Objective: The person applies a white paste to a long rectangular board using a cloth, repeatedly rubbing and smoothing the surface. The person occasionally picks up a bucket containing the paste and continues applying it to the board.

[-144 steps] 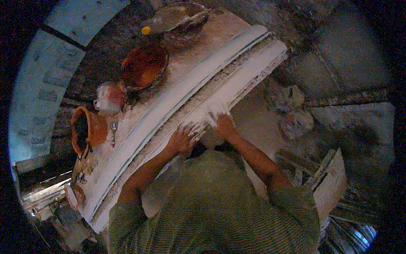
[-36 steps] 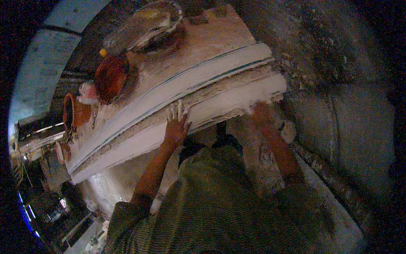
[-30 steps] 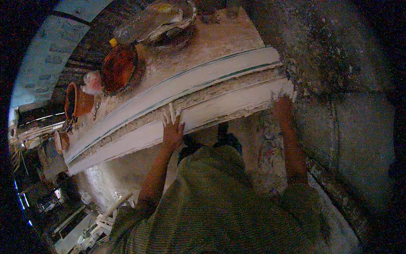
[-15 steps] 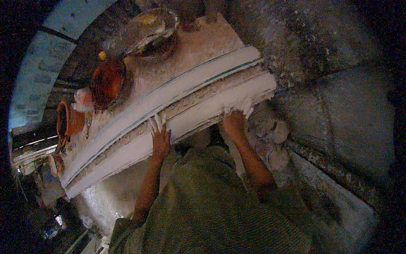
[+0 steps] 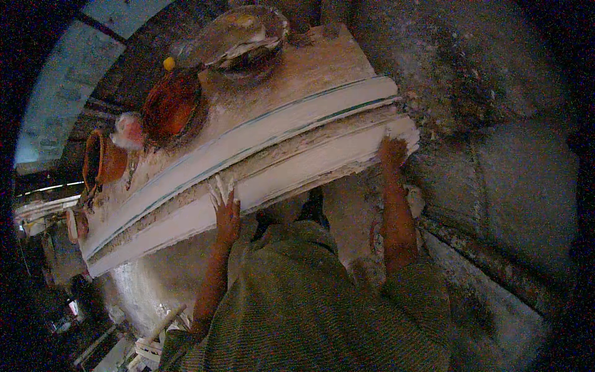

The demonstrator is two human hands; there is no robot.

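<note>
A long white moulding strip [image 5: 279, 178], looking like plaster, runs slantwise along the near edge of the work table. My left hand [image 5: 227, 214] is open on it, its fingers spread and whitened at the tips. Toward the strip's right end my right hand [image 5: 393, 152] presses on its surface with fingers drawn together; whatever may be inside them is hidden. Behind lies a second white strip [image 5: 279, 118] with thin dark green lines along it. Between the strips runs a rough, crumbly band [image 5: 266, 150] of greyish material.
On the dusty table top [image 5: 310, 62] stand a wide basin [image 5: 214, 40] with whitish matter, a reddish-brown bowl [image 5: 173, 108], an orange-brown pot [image 5: 111, 164] on its side and a pink-and-white bundle [image 5: 128, 130]. A stone-like ledge [image 5: 483, 273] lies at lower right.
My right hand has slid rightward along the near strip to its end, and the white clump at its fingers no longer shows. The left hand stays on the strip. The view has shifted slightly.
</note>
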